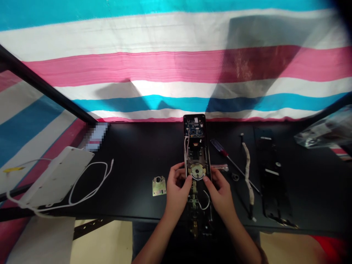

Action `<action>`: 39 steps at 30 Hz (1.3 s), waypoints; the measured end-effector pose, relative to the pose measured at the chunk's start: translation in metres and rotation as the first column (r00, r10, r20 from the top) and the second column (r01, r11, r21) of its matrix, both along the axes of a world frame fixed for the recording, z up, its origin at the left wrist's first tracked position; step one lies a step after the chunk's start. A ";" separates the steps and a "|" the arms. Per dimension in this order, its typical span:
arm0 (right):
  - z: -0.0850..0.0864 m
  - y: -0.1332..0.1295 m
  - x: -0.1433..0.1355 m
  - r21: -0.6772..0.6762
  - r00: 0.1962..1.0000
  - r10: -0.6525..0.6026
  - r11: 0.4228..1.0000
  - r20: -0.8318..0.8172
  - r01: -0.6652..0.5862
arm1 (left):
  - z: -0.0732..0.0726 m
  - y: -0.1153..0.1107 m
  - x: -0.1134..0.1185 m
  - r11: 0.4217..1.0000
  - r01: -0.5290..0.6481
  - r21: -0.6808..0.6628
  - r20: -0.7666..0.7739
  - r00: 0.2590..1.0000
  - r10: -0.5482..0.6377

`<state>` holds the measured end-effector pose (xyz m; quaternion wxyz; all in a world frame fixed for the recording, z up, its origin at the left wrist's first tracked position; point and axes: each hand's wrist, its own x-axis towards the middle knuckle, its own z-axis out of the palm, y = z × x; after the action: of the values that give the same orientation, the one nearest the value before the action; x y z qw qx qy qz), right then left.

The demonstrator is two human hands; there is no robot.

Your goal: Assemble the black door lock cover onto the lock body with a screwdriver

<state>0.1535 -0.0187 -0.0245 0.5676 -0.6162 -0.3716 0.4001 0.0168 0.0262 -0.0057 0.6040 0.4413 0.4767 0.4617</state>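
In the head view, a long black electronic door lock housing [184, 146] lies open, with a blue circuit board [194, 128] at its far end and thin wires along its left side. A round metal disc [197, 171] sits around its middle. My left hand [178, 185] grips the housing's left edge, its thumb at the disc's lower left. From the right edge, my right hand [220, 189] holds the same housing, thumb at the disc's lower right. Fingers under the housing are partly hidden. A small metal plate [159, 187] with a hole lies left of my left hand.
A screwdriver [219, 147], a taped cable [248, 172] and a long black panel [275, 183] lie to the right. Beyond them is a clear plastic bag [324, 128]. On the left are a white power strip [60, 176] and a white cable [104, 176]. Striped sheeting [137, 66] hangs behind the black table [132, 146].
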 end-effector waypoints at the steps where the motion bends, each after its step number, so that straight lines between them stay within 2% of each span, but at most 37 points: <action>1: -0.001 0.000 0.000 0.003 1.000 0.002 1.000 0.001 -0.002 | -0.001 0.000 0.000 1.000 -0.003 0.008 -0.004 1.000 0.003; 10: -0.008 -0.004 0.002 0.014 0.999 0.000 1.000 0.043 -0.001 | -0.005 0.000 -0.002 0.998 0.018 0.058 0.001 1.000 -0.018; 15: -0.007 -0.004 0.001 0.006 1.000 -0.007 1.000 0.020 0.007 | -0.005 -0.001 0.000 0.999 0.003 0.047 0.007 1.000 -0.004; 25: -0.004 -0.003 0.000 -0.015 1.000 -0.015 1.000 0.018 0.016 | -0.005 0.000 -0.003 0.998 0.046 0.031 0.017 0.999 -0.047; 39: -0.007 -0.005 0.002 -0.013 0.999 -0.024 1.000 0.040 0.024 | -0.011 0.000 -0.003 0.997 0.039 0.059 0.041 0.998 -0.042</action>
<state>0.1557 -0.0235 -0.0319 0.5607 -0.6323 -0.3725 0.3835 0.0141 0.0258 -0.0165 0.6100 0.4584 0.4411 0.4725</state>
